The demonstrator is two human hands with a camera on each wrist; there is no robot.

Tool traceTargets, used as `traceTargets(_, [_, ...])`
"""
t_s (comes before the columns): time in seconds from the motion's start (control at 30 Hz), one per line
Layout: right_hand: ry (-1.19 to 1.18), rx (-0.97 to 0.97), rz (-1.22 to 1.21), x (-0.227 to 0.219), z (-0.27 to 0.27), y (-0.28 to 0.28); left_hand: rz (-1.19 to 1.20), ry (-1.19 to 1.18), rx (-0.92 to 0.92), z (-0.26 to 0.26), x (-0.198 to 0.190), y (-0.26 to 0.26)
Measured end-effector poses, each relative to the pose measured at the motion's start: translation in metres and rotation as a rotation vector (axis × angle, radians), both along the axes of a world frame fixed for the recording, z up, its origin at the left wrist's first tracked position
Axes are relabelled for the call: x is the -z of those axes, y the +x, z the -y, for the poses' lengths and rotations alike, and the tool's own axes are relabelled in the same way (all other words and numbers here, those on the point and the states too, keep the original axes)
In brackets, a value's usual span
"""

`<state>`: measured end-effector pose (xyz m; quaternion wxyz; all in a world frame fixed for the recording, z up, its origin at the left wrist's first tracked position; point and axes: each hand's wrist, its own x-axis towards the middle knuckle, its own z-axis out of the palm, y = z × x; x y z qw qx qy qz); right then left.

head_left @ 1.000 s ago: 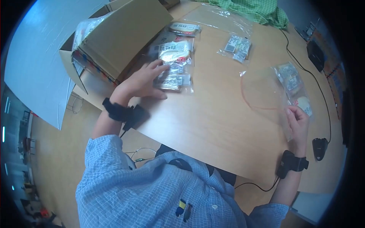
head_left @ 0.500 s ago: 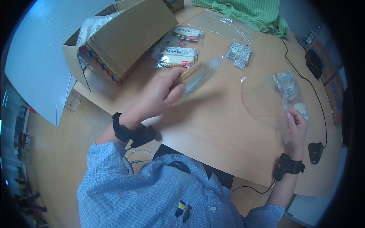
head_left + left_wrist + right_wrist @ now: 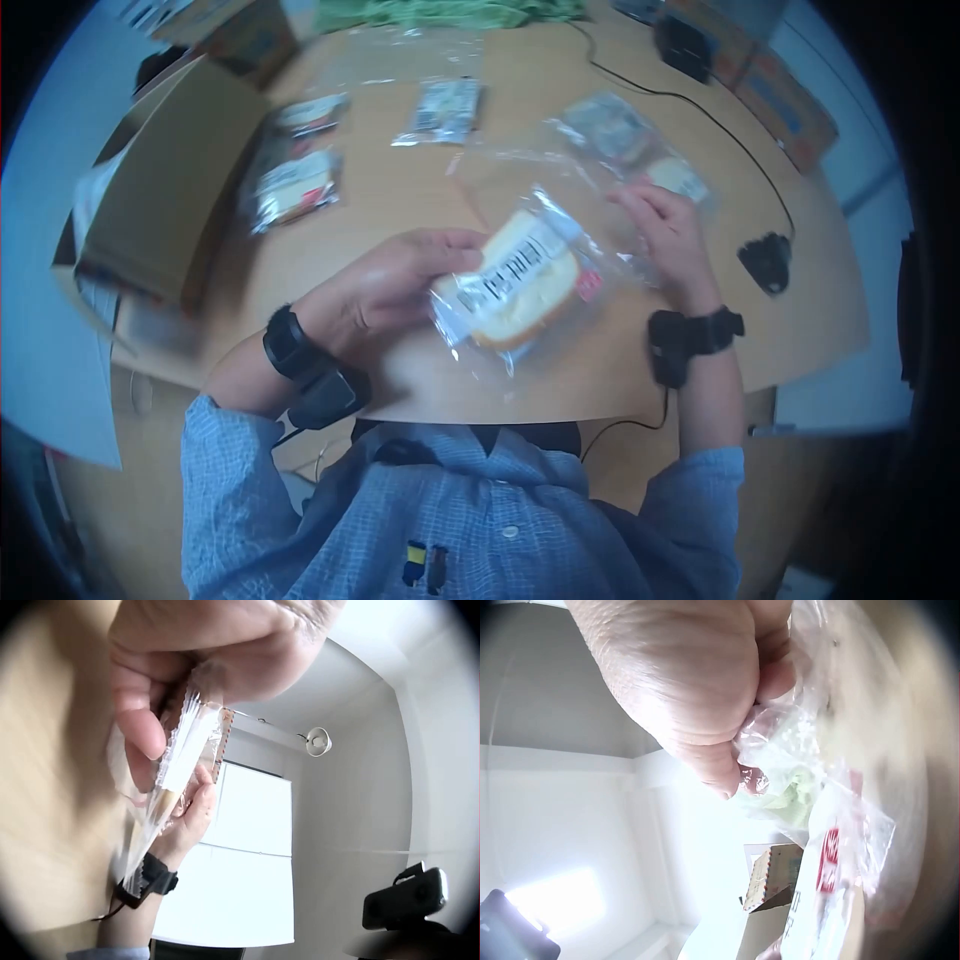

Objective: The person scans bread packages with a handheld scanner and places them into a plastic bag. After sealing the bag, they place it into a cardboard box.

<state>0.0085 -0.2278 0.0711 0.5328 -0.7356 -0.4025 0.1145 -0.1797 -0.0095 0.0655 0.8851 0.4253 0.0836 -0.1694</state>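
Observation:
My left hand (image 3: pixel 400 275) grips one end of a clear-wrapped bread slice (image 3: pixel 525 290) and holds it up over the table, tilted. Dark lettering and a red mark show on its wrapper. In the left wrist view, thumb and fingers close on the crimped wrapper (image 3: pixel 180 761). To the right, my right hand (image 3: pixel 672 235) pinches the edge of a large clear plastic bag (image 3: pixel 780 739) between thumb and fingers. The bread slice is close beside this bag and overlaps it in the head view. Two more wrapped packs (image 3: pixel 605 130) (image 3: pixel 678 180) lie just beyond the right hand.
An open cardboard box (image 3: pixel 175 190) stands at the left, with wrapped bread (image 3: pixel 298 190) beside it. Farther back lie another pack (image 3: pixel 445 108), a flat clear bag (image 3: pixel 400 52) and a green cloth (image 3: pixel 450 12). A black corded device (image 3: pixel 766 262) sits at the right.
My left hand has picked up a wrapped bread slice from the packs by the box and carried it right, toward the clear bag. The right hand keeps its pinch; the head view has turned.

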Motion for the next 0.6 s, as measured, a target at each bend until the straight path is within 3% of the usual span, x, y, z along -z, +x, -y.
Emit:
traceTargets(0.13, [0.113, -0.047, 0.043, 0.006, -0.002, 0.001, 0.003, 0.164, 0.051, -0.018, 0.012, 0.048])
traceTargets(0.27, [0.100, -0.152, -0.082, 0.000, -0.002, -0.005, 0.042, 0.276, 0.052, -0.020, 0.002, 0.086])
traceTargets(0.33, [0.079, -0.217, 0.046, 0.000, -0.003, -0.005, 0.018, 0.304, -0.101, -0.011, -0.002, 0.101])
traceTargets(0.53, [0.068, -0.231, 0.128, 0.000, -0.004, -0.007, 0.130, 0.256, 0.051, 0.025, 0.009, 0.130])
traceTargets(0.6, [0.093, -0.250, 0.014, 0.001, -0.004, -0.007, 0.355, 0.090, 0.271, 0.033, 0.018, 0.146])
